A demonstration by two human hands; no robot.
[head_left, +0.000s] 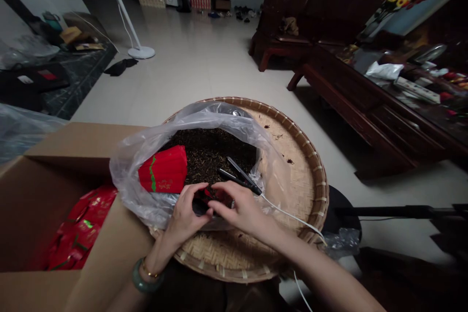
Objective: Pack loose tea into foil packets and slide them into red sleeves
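In front of me my left hand (192,207) and my right hand (234,204) curl toward each other, thumbs and fingers bent round a small red packet (206,193) that is mostly hidden and dark inside. Beneath and beyond them lies a clear plastic bag (126,156), opened wide over dark loose tea leaves (208,148). On the leaves at the left rests a stack of red packets (164,170) with a green pattern. Just beyond my right hand lies a black hair straightener (241,175), its jaws apart and its white cord running right.
The bag sits on a round woven bamboo tray (320,170) with a few leaf bits. A cardboard box (87,139) at the left holds red packets (82,226). A dark wooden table (351,102) stands right, a white lamp stand (142,52) further off.
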